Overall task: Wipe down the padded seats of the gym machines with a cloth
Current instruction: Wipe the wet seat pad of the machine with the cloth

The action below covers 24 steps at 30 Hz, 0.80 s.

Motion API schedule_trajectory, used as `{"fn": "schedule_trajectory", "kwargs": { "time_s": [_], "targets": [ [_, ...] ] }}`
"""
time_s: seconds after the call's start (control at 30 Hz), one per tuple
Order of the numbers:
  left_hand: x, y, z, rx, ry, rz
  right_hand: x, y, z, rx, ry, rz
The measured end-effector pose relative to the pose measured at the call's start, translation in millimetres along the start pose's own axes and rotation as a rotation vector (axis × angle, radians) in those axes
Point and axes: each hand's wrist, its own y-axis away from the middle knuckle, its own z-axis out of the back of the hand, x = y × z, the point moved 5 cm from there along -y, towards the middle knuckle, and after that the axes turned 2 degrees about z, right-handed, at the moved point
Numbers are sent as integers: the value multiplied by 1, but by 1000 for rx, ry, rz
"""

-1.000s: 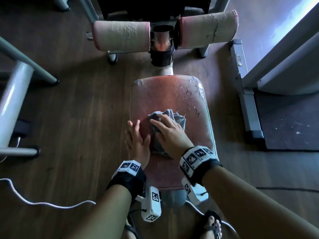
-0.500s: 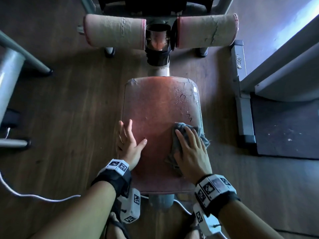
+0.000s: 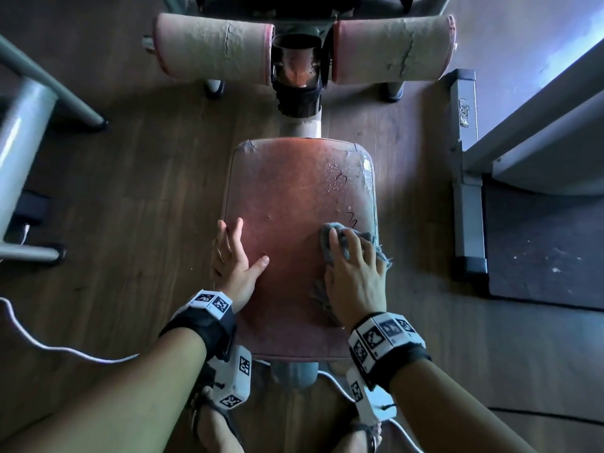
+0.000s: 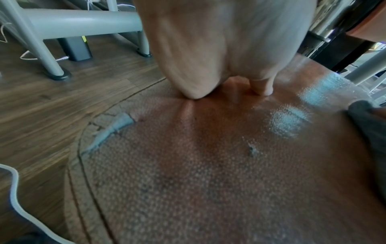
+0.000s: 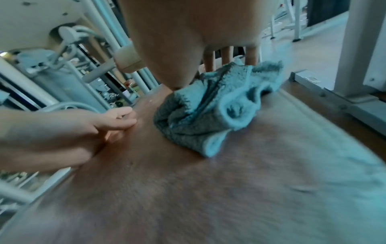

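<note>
Cloth (image 3: 354,246) lies bunched under the right hand (image 3: 356,276), fingers spread flat pressing it onto the seat (image 3: 287,197) near its right edge. Left hand (image 3: 233,259) rests flat, holding nothing. Right wrist view shows folds; fingertips are perhaps slightly bent.

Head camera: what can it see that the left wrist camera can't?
Only the head view shows the two cracked roller pads, both wristbands, and the right hand pressing the grey cloth. Only the left wrist view shows the torn patch at the seat's edge up close. Both show the reddish padded seat, the left hand resting flat on it, and the wooden floor.
</note>
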Motion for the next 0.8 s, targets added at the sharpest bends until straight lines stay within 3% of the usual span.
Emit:
{"fn": "schedule_trajectory", "kwargs": {
  "time_s": [0.23,0.47,0.63,0.8],
  "targets": [
    [1,-1,-1,-8,-46,6,-25,-1,7,107,121,-8],
    [1,0,-1,1,-46,40,-27,-9,7,83,43,-115],
    [0,1,-1,7,-63,54,-25,11,5,150,-27,-168],
    [-1,0,-2,6,-83,54,-29,-9,12,213,-26,-163]
  ]
}}
